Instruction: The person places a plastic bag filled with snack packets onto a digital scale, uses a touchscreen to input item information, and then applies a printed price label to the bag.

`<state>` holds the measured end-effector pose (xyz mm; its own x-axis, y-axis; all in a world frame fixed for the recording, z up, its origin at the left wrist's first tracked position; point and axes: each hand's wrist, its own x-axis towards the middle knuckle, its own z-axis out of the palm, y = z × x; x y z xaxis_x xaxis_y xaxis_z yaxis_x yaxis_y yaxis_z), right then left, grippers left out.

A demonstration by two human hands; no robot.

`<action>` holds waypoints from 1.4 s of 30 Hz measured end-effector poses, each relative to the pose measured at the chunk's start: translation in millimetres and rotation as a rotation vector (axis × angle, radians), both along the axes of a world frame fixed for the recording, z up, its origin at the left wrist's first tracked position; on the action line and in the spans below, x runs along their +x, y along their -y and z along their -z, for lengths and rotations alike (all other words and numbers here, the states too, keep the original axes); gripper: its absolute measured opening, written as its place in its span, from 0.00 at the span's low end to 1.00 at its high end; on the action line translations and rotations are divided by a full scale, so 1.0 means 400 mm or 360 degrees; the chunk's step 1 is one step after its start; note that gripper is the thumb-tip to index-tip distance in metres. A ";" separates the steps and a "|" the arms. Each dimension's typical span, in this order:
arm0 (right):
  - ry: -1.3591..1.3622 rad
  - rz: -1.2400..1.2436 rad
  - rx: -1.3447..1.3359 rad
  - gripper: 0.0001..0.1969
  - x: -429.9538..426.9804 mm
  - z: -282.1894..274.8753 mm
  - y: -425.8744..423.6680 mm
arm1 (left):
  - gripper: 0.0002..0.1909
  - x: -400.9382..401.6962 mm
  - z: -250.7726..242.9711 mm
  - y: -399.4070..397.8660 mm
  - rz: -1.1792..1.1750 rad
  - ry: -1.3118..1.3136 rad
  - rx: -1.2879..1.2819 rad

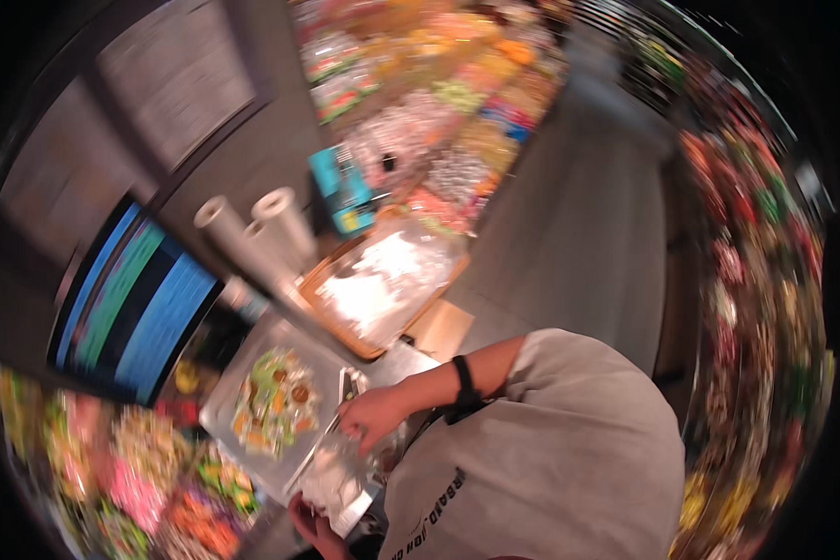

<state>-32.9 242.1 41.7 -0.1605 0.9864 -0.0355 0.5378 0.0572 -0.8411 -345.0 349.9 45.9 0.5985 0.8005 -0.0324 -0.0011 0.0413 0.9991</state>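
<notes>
A heap of small assorted pieces, apparently wrapped sweets (276,399), lies on a pale metal weighing pan (227,402) in front of me. Between my hands and the pan's near edge is a crumpled, whitish clear plastic bag (332,479). My left hand (313,525) is at the bag's lower end, thumb and fingers around its edge. Bent over the pan's near edge, my right hand (374,418) has its fingers at the top of the bag; blur hides whether they grip it. A black band (465,385) circles my right wrist.
Behind the pan stands a lit screen (136,301). Upright rolls (280,210) of pale film and an orange-brown basket (315,280) of clear plastic packaging stand beyond, near a teal box (339,189). Colourful packaged goods (455,119) fill displays around me; a grey floor (574,238) runs between them.
</notes>
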 end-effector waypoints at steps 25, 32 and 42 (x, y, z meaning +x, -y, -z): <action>0.0005 0.0456 0.0222 0.18 0.032 0.008 0.104 | 0.20 0.302 -0.110 -0.055 0.1000 -0.0448 0.0581; 0.0013 0.0263 0.0456 0.12 0.025 0.022 0.033 | 0.13 0.187 -0.041 -0.147 0.0886 -0.0810 0.0688; 0.0053 0.0481 0.0164 0.18 0.065 -0.095 0.091 | 0.08 0.077 -0.030 -0.056 0.0037 -0.0783 0.0814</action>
<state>-6.7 205.7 79.8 0.1399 0.9879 0.0668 0.5706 -0.0253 -0.8209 -314.0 372.4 58.0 0.6279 0.7748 0.0731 0.4507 -0.4387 0.7774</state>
